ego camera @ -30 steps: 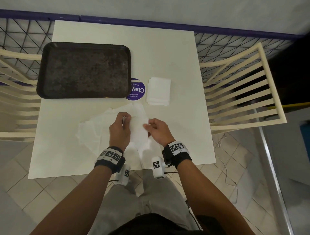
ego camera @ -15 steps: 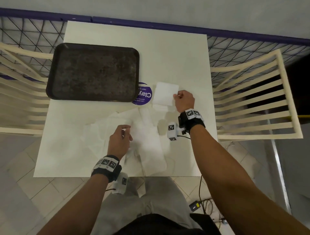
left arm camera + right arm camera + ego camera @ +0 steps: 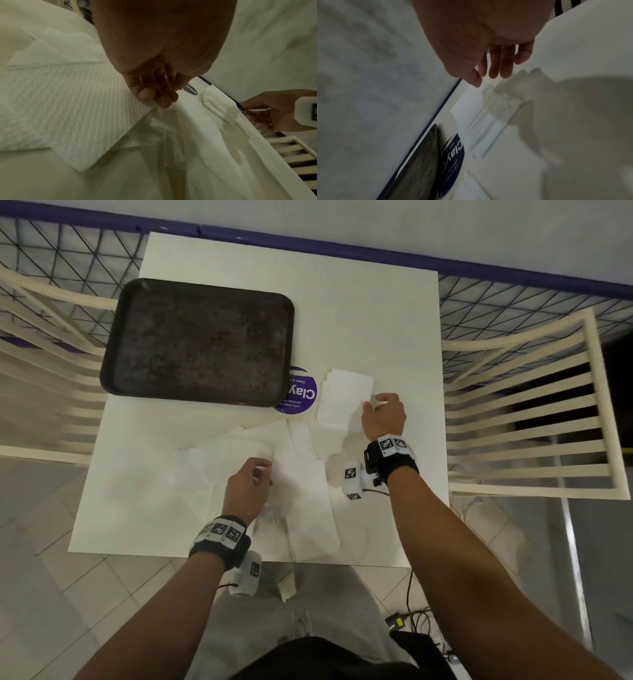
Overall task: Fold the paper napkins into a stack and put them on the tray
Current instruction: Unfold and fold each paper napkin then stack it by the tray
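Observation:
A stack of folded white napkins lies on the white table, right of the empty dark tray. My right hand hovers at the stack's right edge. Its fingers are loosely straight and hold nothing. Several unfolded napkins lie overlapped near the table's front edge. My left hand is above them, fingers curled, pinching the corner of the top textured sheet.
A round purple sticker sits between the tray and the stack. Cream slatted chairs stand at the right and left of the table. A wire fence runs behind it, and cables lie on the tiled floor.
My right hand carried the folded napkin from in front of me to the stack and let it go. My left hand stayed over the loose napkins.

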`<act>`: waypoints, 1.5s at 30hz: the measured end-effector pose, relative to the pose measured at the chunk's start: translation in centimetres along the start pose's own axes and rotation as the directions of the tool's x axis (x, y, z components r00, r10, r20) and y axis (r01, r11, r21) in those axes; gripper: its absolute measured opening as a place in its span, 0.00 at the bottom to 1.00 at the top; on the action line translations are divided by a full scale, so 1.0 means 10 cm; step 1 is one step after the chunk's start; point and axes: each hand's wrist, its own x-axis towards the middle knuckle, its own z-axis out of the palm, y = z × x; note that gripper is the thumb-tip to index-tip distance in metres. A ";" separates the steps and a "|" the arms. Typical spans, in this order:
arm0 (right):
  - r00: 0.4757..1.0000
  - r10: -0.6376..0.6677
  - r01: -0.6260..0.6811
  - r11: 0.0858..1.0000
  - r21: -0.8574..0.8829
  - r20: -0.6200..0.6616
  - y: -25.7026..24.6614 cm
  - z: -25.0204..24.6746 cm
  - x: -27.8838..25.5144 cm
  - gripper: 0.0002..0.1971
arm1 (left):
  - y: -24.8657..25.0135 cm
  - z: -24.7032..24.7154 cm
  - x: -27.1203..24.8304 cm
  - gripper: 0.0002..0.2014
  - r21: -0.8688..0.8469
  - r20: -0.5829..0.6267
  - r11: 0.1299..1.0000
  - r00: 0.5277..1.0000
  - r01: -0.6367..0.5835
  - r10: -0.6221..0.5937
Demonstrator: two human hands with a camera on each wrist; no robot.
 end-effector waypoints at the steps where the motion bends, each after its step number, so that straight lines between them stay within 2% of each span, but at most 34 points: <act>1: 1.000 -0.018 0.018 1.000 0.018 -0.003 0.05 0.02 -0.11 0.13 | 0.00 0.01 0.02 0.09 0.029 -0.001 0.999 1.000 -0.022 0.022; 4: 0.992 -0.120 0.119 0.993 0.027 0.050 0.22 0.10 -0.53 0.05 | 0.04 0.05 0.07 0.13 0.163 0.006 0.983 0.996 -0.087 0.087; 6: 0.978 -0.157 0.158 0.987 0.009 0.137 0.37 0.19 -0.78 0.04 | 0.07 0.07 0.09 0.11 0.210 0.022 0.973 0.995 -0.096 0.093; 9: 0.953 -0.117 0.130 0.991 -0.030 0.278 0.56 0.34 -1.06 0.08 | 0.10 0.09 0.10 0.03 0.245 0.024 0.965 0.996 -0.092 0.089; 11: 0.943 -0.088 0.110 0.993 -0.051 0.321 0.63 0.42 -1.17 0.10 | 0.11 0.10 0.09 0.03 0.265 0.020 0.958 0.994 -0.110 0.109; 17: 0.958 -0.086 0.095 0.995 -0.019 0.274 0.62 0.50 -1.30 0.16 | 0.11 0.07 0.06 0.02 0.297 0.018 0.935 0.981 -0.191 0.195; 21: 0.937 -0.238 0.254 0.967 -0.031 0.257 0.56 0.50 -1.34 0.23 | 0.08 0.03 0.03 0.03 0.310 -0.001 0.907 0.954 -0.285 0.300; 26: 0.939 -0.252 0.257 0.966 0.012 0.235 0.47 0.48 -1.33 0.07 | 0.10 -0.02 0.00 0.03 0.236 -0.018 0.896 0.920 -0.377 0.392; 28: 0.943 -0.246 0.244 0.969 0.038 0.226 0.42 0.43 -1.35 0.05 | 0.15 -0.04 -0.01 0.02 0.107 -0.028 0.935 0.939 -0.338 0.342; 30: 0.946 -0.238 0.226 0.971 0.078 0.222 0.38 0.37 -1.36 0.03 | 0.22 -0.05 -0.04 0.08 -0.050 -0.014 0.976 0.978 -0.210 0.209; 33: 0.946 -0.249 0.216 0.961 0.173 0.206 0.34 0.30 -1.39 0.05 | 0.25 -0.05 -0.06 0.14 -0.091 0.055 0.993 0.995 -0.076 0.082; 36: 0.946 -0.272 0.237 0.951 0.197 0.177 0.36 0.29 -1.38 0.06 | 0.20 -0.04 -0.03 0.09 -0.085 0.044 0.994 0.996 -0.069 0.073; 42: 0.943 -0.304 0.270 0.936 0.225 0.133 0.37 0.25 -1.37 0.08 | 0.22 -0.03 -0.05 0.09 -0.238 0.011 0.971 0.999 -0.030 0.034; 45: 0.935 -0.336 0.299 0.919 0.258 0.113 0.35 0.25 -1.38 0.08 | 0.23 -0.04 -0.05 0.10 -0.258 0.007 0.966 1.000 -0.014 0.017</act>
